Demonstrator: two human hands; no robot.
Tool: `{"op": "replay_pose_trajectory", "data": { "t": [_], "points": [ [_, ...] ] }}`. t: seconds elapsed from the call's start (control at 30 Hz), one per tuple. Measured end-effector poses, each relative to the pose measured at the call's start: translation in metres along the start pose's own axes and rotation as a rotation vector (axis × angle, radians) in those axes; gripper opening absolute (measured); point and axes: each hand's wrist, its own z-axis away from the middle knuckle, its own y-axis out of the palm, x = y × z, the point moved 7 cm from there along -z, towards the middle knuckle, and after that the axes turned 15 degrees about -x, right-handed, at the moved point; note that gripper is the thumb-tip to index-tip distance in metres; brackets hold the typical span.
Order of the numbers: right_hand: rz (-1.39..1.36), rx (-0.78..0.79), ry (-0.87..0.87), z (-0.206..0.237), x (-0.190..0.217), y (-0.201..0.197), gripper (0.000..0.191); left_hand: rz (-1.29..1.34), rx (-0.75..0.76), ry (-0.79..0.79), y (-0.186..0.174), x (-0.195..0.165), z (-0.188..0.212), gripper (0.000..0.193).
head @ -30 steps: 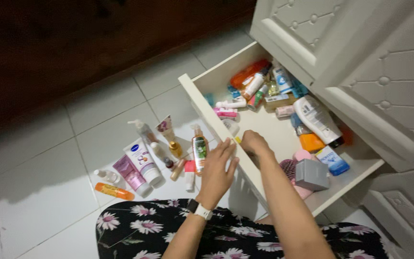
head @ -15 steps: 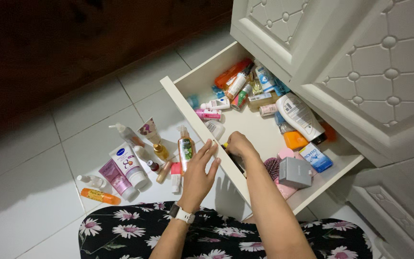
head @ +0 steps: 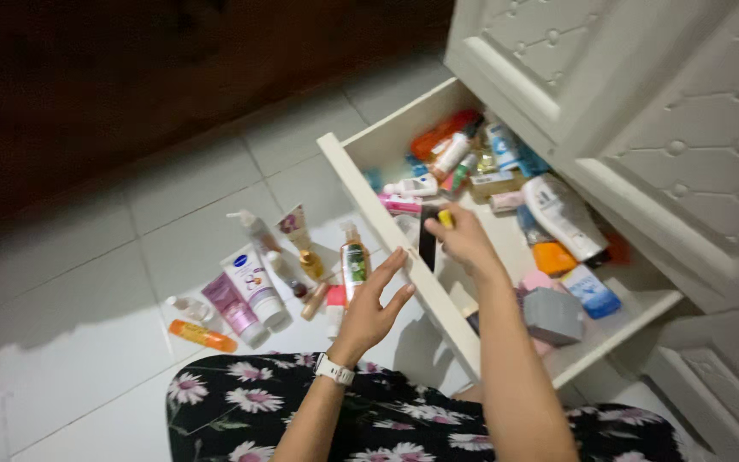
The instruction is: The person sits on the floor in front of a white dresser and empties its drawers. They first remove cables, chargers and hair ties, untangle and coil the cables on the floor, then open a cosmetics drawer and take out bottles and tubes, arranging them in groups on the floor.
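white wristwatch [head: 334, 370], blk floral dress [head: 241, 411]

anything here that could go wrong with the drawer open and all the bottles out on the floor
The right hand lifts a dark tube with a yellow cap over the drawer's front wall; it might slip. The left hand hovers beside upright bottles on the floor, which it might topple.
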Motion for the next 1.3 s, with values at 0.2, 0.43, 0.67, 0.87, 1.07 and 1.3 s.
{"op": "replay_pose_trajectory", "data": {
  "t": [0.2,0.43,0.67,0.87,1.07,1.3],
  "points": [
    [-0.187,-0.092,-0.291,0.049,0.125,0.035,0.040,-0.082,-0.313,-0.072,-0.103,0.050,0.000,0.025],
    [0.107,-0.081,-0.596,0.080,0.149,0.144,0.039,-0.151,-0.701,-0.198,-0.217,0.116,0.021,0.020],
    [0.328,0.001,-0.378,0.047,0.063,0.229,0.041,-0.145,-0.720,-0.285,-0.215,0.144,0.027,0.021],
    [0.370,0.067,-0.375,0.041,0.045,0.252,0.041,-0.147,-0.686,-0.299,-0.217,0.146,0.025,0.020],
    [0.390,0.120,-0.402,0.040,0.044,0.255,0.048,-0.133,-0.685,-0.351,-0.218,0.149,0.022,0.020],
    [0.475,-0.049,-0.346,0.022,-0.008,0.239,0.031,-0.158,-0.665,-0.351,-0.216,0.149,0.023,0.020]
  ]
}}
